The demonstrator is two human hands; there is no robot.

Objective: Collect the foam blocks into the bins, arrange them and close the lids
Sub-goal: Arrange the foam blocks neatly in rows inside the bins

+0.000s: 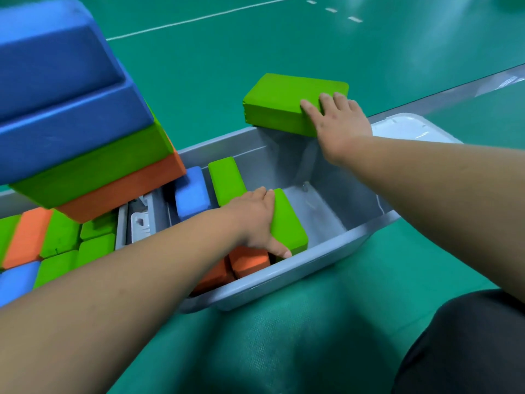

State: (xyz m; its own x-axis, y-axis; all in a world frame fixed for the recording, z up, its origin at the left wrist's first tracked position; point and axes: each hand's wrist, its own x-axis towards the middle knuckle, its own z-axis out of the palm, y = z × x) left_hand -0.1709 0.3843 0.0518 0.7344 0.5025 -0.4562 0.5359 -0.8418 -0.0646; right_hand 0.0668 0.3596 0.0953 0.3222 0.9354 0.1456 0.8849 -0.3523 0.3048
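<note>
Packing step: my left hand grips a green foam block inside the grey bin. My right hand curls over another green block, probably resting on the bin's far rim. Next: lower it into the free right half.

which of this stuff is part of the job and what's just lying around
Job: grey bin; green block in the bin, gripped by left hand; green block at the far rim, gripped by right hand; orange blocks; blue block; stacked blocks.
Not job: white floor line; dark knee.
</note>
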